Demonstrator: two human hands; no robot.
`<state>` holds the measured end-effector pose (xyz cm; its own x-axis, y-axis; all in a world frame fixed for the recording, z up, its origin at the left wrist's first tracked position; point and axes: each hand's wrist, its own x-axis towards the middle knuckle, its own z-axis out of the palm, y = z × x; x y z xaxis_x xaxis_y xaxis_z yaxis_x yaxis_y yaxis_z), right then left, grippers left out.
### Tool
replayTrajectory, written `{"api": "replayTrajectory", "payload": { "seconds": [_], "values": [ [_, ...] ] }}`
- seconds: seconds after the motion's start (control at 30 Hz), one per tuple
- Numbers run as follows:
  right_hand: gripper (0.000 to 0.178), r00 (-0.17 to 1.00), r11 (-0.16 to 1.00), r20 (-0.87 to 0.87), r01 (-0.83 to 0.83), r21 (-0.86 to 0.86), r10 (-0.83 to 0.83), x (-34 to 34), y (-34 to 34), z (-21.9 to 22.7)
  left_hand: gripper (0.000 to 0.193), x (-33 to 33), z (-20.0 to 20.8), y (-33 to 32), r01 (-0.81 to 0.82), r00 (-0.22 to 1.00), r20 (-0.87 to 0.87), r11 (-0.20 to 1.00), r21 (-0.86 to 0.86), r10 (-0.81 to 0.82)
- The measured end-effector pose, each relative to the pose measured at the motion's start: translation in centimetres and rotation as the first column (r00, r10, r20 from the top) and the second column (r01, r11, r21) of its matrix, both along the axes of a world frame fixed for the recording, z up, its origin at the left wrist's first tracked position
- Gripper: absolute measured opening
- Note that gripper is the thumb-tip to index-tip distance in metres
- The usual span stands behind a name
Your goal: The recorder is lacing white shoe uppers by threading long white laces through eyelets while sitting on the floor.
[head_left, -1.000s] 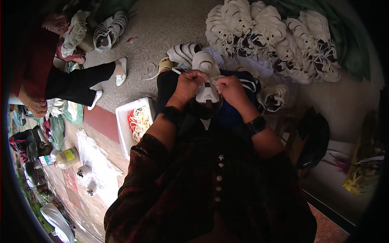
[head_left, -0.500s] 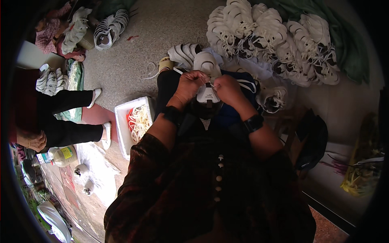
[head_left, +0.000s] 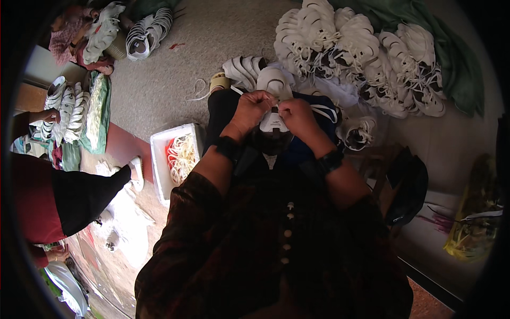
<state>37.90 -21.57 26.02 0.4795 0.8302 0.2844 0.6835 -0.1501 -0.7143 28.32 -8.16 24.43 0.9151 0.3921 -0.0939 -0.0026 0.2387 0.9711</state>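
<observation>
A white shoe upper (head_left: 274, 81) lies over my lap, with its pale grey tongue (head_left: 273, 123) toward me and a dark opening below. Both hands meet over its middle. The fingers of my left hand (head_left: 252, 112) are pinched together at the lacing area, on what looks like a thin white shoelace (head_left: 275, 104). Close by on the other side, my right hand (head_left: 298, 115) is closed too, its thumb and forefinger pinched on the lace. The fingertips partly hide the lace between them.
A white foam box (head_left: 161, 165) of loose laces (head_left: 181, 158) stands at my left. Stacked uppers (head_left: 247, 72) lie just beyond my lap, and a big heap of uppers (head_left: 350, 48) at the far right. On the left a co-worker's hand (head_left: 51, 115) touches more stacked uppers (head_left: 74, 106).
My hands stay over the upper, their fingertips slightly closer together. At the left, the person has shifted, the legs moving lower in view, and a hand now reaches to the stacked uppers.
</observation>
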Motion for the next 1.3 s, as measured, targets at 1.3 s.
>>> {"api": "replayTrajectory", "payload": {
  "seconds": [1.3],
  "values": [
    [0.015, 0.804, 0.795, -0.403, 0.555, 0.244, -0.438, 1.3, -2.6, -1.8, 0.013, -2.7, 2.1, -1.2, -0.115, 0.973, 0.121, 0.862, -0.493, 0.199]
  ]
}}
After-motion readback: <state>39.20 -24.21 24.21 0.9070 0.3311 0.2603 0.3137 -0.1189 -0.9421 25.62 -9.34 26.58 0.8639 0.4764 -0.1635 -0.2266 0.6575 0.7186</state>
